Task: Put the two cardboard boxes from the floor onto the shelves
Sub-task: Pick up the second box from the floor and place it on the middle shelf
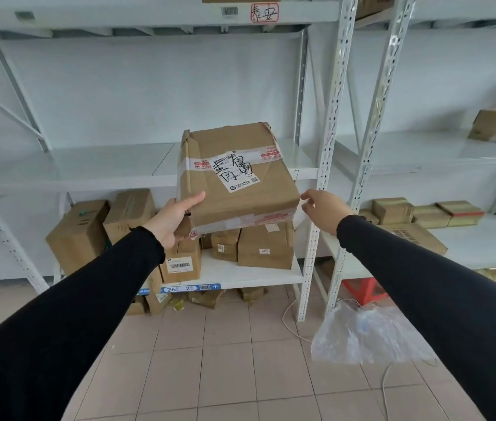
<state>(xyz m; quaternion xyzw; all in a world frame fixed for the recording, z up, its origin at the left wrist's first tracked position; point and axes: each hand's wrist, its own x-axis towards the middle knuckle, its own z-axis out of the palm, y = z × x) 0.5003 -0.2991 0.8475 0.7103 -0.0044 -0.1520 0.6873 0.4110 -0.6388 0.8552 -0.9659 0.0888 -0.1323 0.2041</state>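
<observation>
A taped brown cardboard box [240, 180] with a white label and black handwriting is held in front of the white middle shelf [88, 168], its far end over the shelf edge. My left hand [173, 218] grips its near left corner, thumb on top and fingers underneath. My right hand [325, 209] hovers just off the box's near right corner, fingers apart, fingertips almost touching the box. Both arms wear black sleeves. A second box on the floor cannot be singled out here.
White perforated uprights [322, 165] stand right of the box. The lower shelf [255, 275] holds several brown boxes. More boxes sit on the right-hand shelves [429, 150]. A clear plastic bag [362, 335] and a white cable lie on the tiled floor.
</observation>
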